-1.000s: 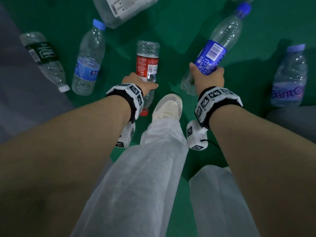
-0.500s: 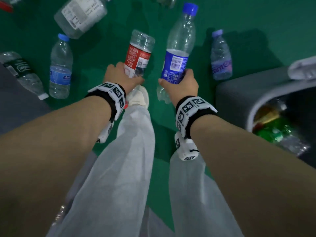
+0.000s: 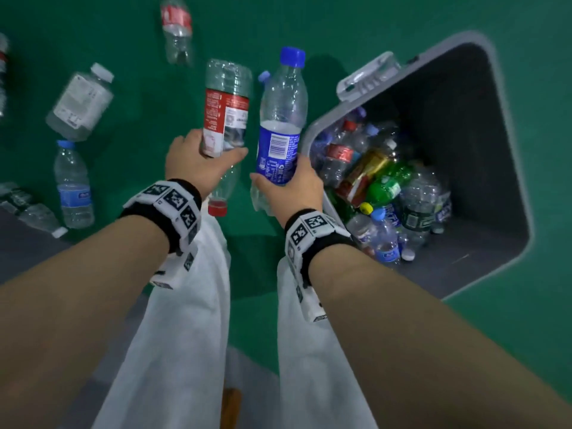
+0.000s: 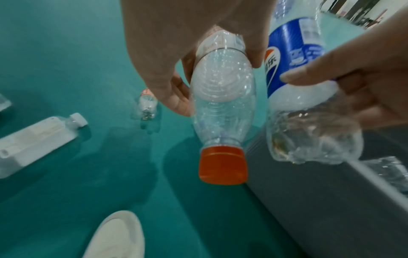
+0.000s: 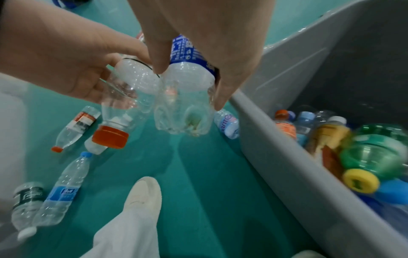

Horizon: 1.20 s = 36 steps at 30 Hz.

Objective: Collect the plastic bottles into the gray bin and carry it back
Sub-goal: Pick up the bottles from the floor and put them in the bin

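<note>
My left hand (image 3: 198,164) grips a clear bottle with a red label (image 3: 227,109), its red cap (image 4: 222,165) pointing back toward me. My right hand (image 3: 289,187) grips a clear bottle with a blue label (image 3: 280,131) and a blue cap (image 3: 292,56). Both bottles are held side by side in the air, just left of the gray bin (image 3: 501,125). The bin (image 5: 309,167) stands on the green floor and holds several bottles, among them a green one with a yellow cap (image 3: 387,187).
Several more bottles lie on the green floor to the left: a white-label one (image 3: 80,103), a blue-label one (image 3: 73,187), a dark-label one (image 3: 28,209) and a red-label one (image 3: 176,29). A small purple-cap bottle (image 5: 227,124) lies by the bin wall. My white shoe (image 5: 143,197) is below.
Both hands have lifted their bottles off the floor and carried them right, up to the bin's left rim. The view has swung so the whole bin shows.
</note>
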Motion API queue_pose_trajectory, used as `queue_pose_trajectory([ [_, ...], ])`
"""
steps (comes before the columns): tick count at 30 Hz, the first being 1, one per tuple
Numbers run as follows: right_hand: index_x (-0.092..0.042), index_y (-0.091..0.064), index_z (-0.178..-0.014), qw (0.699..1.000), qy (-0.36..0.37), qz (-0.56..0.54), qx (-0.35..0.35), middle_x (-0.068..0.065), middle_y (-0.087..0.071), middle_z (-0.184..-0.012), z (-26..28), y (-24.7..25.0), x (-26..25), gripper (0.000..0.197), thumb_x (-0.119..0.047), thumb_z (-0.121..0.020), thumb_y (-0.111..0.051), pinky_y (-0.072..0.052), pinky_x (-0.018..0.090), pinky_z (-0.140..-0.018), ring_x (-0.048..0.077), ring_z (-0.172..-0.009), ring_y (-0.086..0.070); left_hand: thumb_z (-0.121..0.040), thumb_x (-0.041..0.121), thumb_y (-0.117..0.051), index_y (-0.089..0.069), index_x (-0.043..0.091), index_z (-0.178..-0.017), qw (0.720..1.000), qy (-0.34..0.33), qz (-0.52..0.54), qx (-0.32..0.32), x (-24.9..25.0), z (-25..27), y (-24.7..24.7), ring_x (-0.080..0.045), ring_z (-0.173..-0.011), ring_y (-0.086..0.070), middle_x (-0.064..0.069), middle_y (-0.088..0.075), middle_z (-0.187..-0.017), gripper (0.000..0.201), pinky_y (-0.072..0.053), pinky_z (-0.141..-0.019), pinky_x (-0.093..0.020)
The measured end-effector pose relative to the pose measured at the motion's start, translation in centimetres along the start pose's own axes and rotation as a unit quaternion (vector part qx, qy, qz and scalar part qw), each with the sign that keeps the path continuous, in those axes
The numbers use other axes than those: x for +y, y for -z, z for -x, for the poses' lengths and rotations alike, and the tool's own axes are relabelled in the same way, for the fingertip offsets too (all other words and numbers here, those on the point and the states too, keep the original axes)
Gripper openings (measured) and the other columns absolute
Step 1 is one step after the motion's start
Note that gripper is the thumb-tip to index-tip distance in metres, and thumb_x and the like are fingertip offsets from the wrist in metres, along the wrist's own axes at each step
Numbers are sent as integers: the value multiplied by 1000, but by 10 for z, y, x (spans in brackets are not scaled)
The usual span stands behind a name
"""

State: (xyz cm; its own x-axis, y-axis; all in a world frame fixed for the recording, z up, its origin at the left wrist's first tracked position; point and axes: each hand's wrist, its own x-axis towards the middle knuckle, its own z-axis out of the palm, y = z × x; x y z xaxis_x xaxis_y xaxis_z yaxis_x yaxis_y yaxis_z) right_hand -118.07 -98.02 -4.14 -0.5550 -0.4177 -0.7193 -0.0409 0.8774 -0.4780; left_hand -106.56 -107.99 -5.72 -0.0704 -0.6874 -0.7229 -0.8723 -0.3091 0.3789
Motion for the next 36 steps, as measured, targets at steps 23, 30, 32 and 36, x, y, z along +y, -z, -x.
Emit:
queue_pose_trajectory([
  [23,-17,-60,-112,961,-214,-156,78,1,-69,-102,-55,143,146,57,-49,-69,-79,-53,33,-84,20,-90,-65,-66,66,-69,-57,17,-120,967,-96,-203,-123,177,47,-173,-21,-96,-62,-4,-62,-114,74,-50,-84,-32],
  [30,-13,-62,-108,946,-262,-192,-24,5,-70,-97,-102,140,129,51,-44,-71,-77,-45,25,-62,23,-78,-65,-77,45,-73,-58,14,-118,955,-51,-261,-132,194,17,-203,-22,-85,-57,-5,-63,-107,53,-44,-79,-27],
  [32,-13,-63,-109,946,-255,-196,-36,6,-71,-98,-110,134,124,54,-45,-69,-78,-45,25,-62,24,-81,-68,-77,44,-73,-57,10,-121,949,-44,-285,-125,195,10,-209,-25,-96,-62,-8,-64,-113,58,-47,-90,-31],
  [36,-13,-61,-113,935,-281,-214,-31,6,-70,-100,-123,121,127,58,-49,-70,-77,-47,26,-66,23,-85,-68,-79,44,-71,-56,8,-123,941,-51,-311,-125,191,0,-220,-26,-106,-63,-10,-64,-119,58,-48,-96,-36],
])
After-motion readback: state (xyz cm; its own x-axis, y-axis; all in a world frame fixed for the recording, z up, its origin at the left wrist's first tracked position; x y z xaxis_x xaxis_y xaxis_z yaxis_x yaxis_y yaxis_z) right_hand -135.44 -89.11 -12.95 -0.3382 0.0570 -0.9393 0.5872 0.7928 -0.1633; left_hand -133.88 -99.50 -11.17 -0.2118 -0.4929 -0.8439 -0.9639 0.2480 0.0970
